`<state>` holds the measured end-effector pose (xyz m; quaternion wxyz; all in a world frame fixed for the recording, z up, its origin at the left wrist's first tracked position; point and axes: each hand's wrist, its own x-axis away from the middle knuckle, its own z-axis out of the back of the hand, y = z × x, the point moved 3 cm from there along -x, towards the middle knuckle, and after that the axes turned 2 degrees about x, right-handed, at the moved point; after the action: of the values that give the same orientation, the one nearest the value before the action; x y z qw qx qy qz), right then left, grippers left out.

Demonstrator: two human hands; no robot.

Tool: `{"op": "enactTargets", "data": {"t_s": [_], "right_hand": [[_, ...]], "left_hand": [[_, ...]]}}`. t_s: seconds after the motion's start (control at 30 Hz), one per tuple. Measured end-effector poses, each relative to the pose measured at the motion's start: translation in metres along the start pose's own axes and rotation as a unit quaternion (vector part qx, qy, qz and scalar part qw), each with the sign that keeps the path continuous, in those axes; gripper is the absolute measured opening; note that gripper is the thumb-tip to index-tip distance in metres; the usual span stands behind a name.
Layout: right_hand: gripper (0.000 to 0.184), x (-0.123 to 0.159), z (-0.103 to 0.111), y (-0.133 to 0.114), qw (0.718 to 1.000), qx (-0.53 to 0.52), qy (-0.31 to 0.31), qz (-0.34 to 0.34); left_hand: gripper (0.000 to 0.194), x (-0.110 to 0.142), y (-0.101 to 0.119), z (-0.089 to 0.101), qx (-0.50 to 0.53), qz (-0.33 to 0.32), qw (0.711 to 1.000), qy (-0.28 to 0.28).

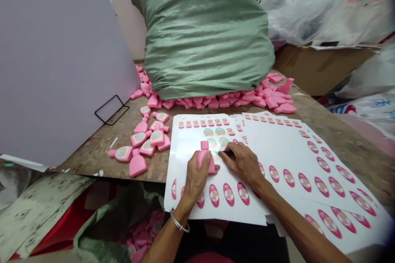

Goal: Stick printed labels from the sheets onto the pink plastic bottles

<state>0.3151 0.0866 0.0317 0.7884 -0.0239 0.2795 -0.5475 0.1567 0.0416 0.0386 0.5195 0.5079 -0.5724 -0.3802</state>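
Well, left hand (pixel 196 172): wrapped around a flat pink plastic bottle (pixel 203 153), cap toward the far edge, above the white paper sticker sheet (pixel 185 144), which overhangs the brown surface's (pixel 92 158) front edge.
Right hand (pixel 245 164): pinching a slim black tool (pixel 228 153), its tip beside the pale green rounded labels (pixel 209 132).
Label lifting, I judge: best to slide the tip shallowly beneath one rim, the bottle held steady.
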Motion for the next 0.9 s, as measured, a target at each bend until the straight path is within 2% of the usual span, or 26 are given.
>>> {"op": "enactTargets", "data": {"t_s": [0.13,0.33,0.73,0.9], "right_hand": [[0.020,0.0002,-0.0029,0.0011,1.000,0.008,-0.003,-0.011],[0.021,0.0027,0.0003,-0.0032,0.998,0.017,0.051,0.023],[0.019,0.0056,0.0044,-0.0038,0.991,-0.009,0.121,0.063],[0.020,0.0049,0.0036,-0.0033,0.993,-0.025,0.109,0.043]], "left_hand": [[0.044,-0.0001,0.0003,0.0001,-0.009,0.002,1.000,0.000],[0.043,0.0002,0.0019,0.0003,-0.014,0.007,1.000,0.002],[0.035,0.0015,0.0017,0.0002,0.005,0.014,1.000,0.009],[0.035,0.0010,-0.0020,0.0014,-0.003,0.004,1.000,0.010]]}}
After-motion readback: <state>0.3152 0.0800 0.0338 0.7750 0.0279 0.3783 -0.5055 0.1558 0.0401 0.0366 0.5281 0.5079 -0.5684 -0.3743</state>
